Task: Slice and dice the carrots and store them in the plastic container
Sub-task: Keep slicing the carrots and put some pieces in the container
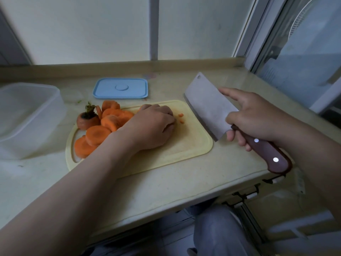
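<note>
Fingers [241, 142] of right hand [258, 117] wrapped round cleaver [208, 104], right of cutting board [193, 145]; left hand [151, 126] curled on board, grasp indeterminate. Beige countertop [166, 191] beneath; frosted window [92, 24] beyond.

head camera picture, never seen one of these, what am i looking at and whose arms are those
There is no machine here. The picture comes from one wide-angle camera worn on a person's head, looking forward and down, so both arms are that person's own.

The right hand grips a cleaver by its wooden handle, with the index finger laid along the blade. The blade is at the board's right edge, not cutting.

The left hand lies curled on the yellow cutting board, and whatever is under its fingers is hidden. Left of it sit thick carrot slices and the leafy carrot top. A few tiny diced bits lie right of the knuckles.

On the countertop, a clear plastic container stands at far left, and a blue lid lies flat behind the board.
</note>
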Tool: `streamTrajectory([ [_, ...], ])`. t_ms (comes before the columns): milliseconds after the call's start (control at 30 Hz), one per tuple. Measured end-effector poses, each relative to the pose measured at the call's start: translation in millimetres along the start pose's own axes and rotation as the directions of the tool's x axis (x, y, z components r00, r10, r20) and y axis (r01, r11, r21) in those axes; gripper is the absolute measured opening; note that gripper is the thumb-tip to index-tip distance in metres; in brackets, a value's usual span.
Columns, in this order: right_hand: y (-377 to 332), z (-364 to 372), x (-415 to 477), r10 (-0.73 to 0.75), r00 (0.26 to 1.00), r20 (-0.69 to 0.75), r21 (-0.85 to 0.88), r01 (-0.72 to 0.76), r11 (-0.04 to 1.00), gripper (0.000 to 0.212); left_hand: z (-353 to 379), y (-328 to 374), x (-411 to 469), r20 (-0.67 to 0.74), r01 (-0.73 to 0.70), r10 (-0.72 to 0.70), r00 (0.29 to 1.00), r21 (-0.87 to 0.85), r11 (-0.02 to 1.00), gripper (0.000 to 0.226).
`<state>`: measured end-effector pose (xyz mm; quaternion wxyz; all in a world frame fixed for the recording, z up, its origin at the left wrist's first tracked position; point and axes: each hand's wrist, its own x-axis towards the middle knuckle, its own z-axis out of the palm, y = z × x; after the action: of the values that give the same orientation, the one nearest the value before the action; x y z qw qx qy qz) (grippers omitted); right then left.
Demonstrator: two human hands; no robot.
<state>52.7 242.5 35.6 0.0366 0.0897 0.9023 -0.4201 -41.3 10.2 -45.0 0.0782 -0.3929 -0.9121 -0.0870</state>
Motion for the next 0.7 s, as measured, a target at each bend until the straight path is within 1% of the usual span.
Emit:
streamTrajectory([
  [67,7,-2,4,0.015,1.0,-0.003,0.04,-0.014,0.999,0.082,-3,-1,2,-0.017,0.026,-0.026,0.999,-0.007,1.0,0.037],
  [133,13,-3,9,0.024,1.0,-0.009,0.073,-0.023,0.997,0.082,-6,0,8,-0.044,0.046,-0.047,0.998,-0.029,0.999,0.037],
  [167,16,-3,11,0.024,1.0,-0.01,0.085,-0.023,0.996,0.082,-7,2,13,-0.035,0.063,-0.064,0.997,-0.043,0.997,0.039],
  [267,22,-5,17,0.006,1.0,-0.006,0.12,-0.005,0.993,0.082,-8,9,30,0.069,0.142,-0.138,0.988,-0.056,0.988,0.037],
  [333,26,-6,17,0.0,1.0,0.001,0.139,0.0,0.99,0.082,-6,11,35,0.09,0.137,-0.132,0.987,-0.048,0.989,0.038],
  [433,30,-8,16,-0.011,1.0,0.018,0.15,0.009,0.989,0.082,-2,12,37,0.039,0.095,-0.091,0.995,-0.119,0.988,0.023],
  [567,35,-11,12,-0.031,0.999,0.04,0.137,0.025,0.99,0.081,-1,13,36,-0.026,0.037,-0.042,0.999,-0.174,0.984,0.018],
  [700,37,-13,10,-0.034,0.997,0.066,0.088,0.028,0.996,0.082,1,17,34,-0.075,0.058,-0.072,0.995,-0.175,0.983,0.014],
])
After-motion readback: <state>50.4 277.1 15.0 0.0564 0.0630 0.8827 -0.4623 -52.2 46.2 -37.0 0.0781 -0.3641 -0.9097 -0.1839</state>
